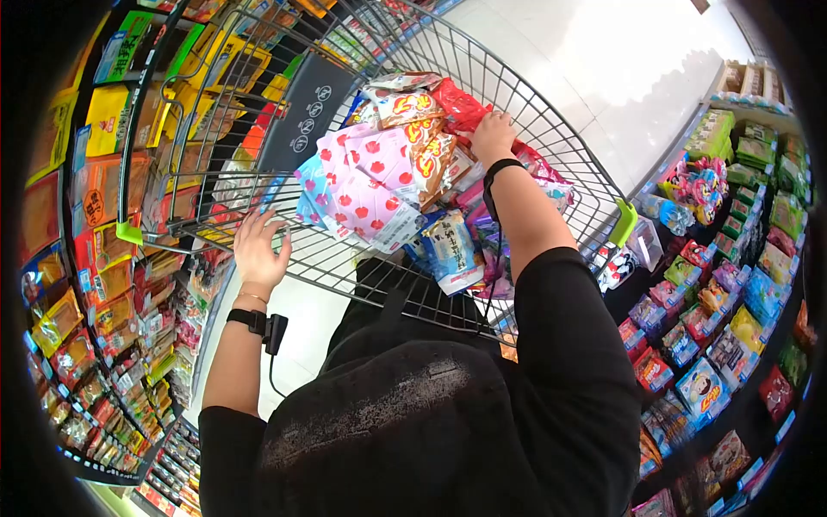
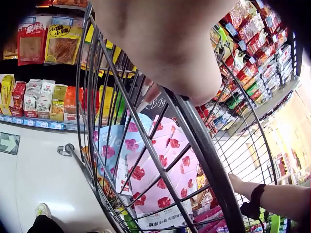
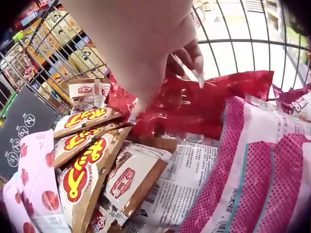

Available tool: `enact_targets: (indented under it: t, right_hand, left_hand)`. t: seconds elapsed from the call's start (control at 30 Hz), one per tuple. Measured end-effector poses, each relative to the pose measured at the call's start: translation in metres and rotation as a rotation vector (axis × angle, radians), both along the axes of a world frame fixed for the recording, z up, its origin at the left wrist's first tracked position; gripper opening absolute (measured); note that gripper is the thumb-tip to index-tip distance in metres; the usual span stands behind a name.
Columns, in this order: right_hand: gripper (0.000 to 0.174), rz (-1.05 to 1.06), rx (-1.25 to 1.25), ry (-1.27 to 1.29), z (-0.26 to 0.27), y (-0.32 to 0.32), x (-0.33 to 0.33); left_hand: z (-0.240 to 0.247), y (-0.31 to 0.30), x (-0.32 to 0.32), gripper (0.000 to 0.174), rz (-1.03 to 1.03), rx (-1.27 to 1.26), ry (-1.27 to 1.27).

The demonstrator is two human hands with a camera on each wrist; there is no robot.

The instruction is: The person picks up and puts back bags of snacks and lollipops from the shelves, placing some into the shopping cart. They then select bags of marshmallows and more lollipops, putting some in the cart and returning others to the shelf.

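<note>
A wire shopping cart (image 1: pixel 551 108) holds a heap of packaged snacks. My right hand (image 1: pixel 494 136) reaches into it and grips a shiny red bag (image 3: pixel 194 107), thumb and fingers curled over its upper part; part of the grip is hidden. Beside that bag lie brown candy bags (image 3: pixel 80 179) and magenta-and-white bags (image 3: pixel 243 160). My left hand (image 1: pixel 260 247) rests on the cart's rim (image 2: pixel 194 141), fingers fairly straight and spread. Nearest it are pink pouches with red prints (image 2: pixel 163 174) and a light blue pouch (image 2: pixel 121 141).
Inside the cart stands a dark panel (image 1: pixel 306 112) with round icons. Shelves of packaged snacks (image 1: pixel 112 189) line the left side. On the right is a low shelf (image 1: pixel 706 319) of colourful bags. Pale tiled floor (image 1: pixel 603 69) lies between them.
</note>
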State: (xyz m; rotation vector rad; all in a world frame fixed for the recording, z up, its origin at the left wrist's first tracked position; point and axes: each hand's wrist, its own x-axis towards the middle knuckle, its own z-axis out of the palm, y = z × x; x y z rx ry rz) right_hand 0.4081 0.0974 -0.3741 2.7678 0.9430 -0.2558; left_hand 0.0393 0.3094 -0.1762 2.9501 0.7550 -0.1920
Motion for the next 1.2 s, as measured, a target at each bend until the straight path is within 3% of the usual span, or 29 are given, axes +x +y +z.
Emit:
enact_targets:
  t: [0.03,0.07,0.2,0.23,0.33,0.5,0.63,0.7,0.8,0.83,0.9,0.93,0.97,1.07,1.17,1.2]
  right_hand:
    - [0.052,-0.055,-0.084,0.037,0.009,0.007,-0.001]
    - [0.041,-0.037,-0.154,0.022,0.017,0.015,-0.001]
    - [0.02,-0.127,-0.013,0.148,-0.016,0.015,0.02]
    - [0.02,-0.123,-0.013,0.148,-0.017,0.01,0.02]
    - [0.021,0.178,0.031,0.062,-0.005,-0.007,0.014]
    - [0.023,0.102,-0.011,0.127,0.012,-0.019,-0.004]
    - [0.027,0.171,0.042,-0.078,0.035,-0.011,-0.027]
    - [0.035,0.319,0.322,0.054,0.054,0.005,-0.041]
    - [0.06,-0.309,0.382,0.479,0.028,0.026,-0.06]
    - [0.06,-0.303,0.381,0.481,0.025,0.03,-0.063]
    - [0.065,-0.549,0.307,0.537,0.018,0.036,-0.067]
    - [0.072,-0.723,0.437,0.58,-0.03,0.034,-0.065]
    - [0.072,-0.719,0.434,0.584,-0.032,0.036,-0.067]
    - [0.069,-1.135,0.692,0.986,-0.023,0.039,-0.078]
    - [0.061,-1.133,0.691,1.056,-0.001,0.047,-0.08]
    - [0.059,-1.151,0.715,1.153,0.033,0.051,-0.083]
  left_hand:
    - [0.0,0.0,0.0,0.022,0.002,-0.008,-0.002]
    - [0.001,0.0,0.0,0.021,0.008,-0.008,-0.001]
    - [0.0,0.0,-0.001,0.022,0.045,-0.031,-0.01]
    - [-0.001,0.0,-0.001,0.022,0.049,-0.031,-0.011]
    - [-0.002,0.001,-0.002,0.024,0.067,-0.029,-0.007]
    - [-0.002,0.001,-0.004,0.025,0.082,-0.032,-0.007]
    - [-0.002,0.001,-0.006,0.025,0.075,-0.036,-0.029]
    - [-0.003,0.002,-0.006,0.025,0.088,-0.035,-0.037]
    - [-0.002,0.0,-0.006,0.024,0.104,-0.034,-0.04]
    - [-0.002,0.0,-0.005,0.022,0.104,-0.031,-0.044]
    - [-0.001,0.001,-0.005,0.023,0.105,-0.033,-0.039]
    - [-0.001,0.001,-0.005,0.024,0.1,-0.042,-0.055]
    - [-0.002,0.002,-0.005,0.026,0.095,-0.052,-0.071]
    - [-0.003,-0.001,-0.007,0.026,0.116,-0.044,-0.062]
    - [0.0,-0.001,-0.002,0.026,0.137,-0.034,-0.047]
    - [0.0,-0.001,-0.003,0.026,0.139,-0.04,-0.053]
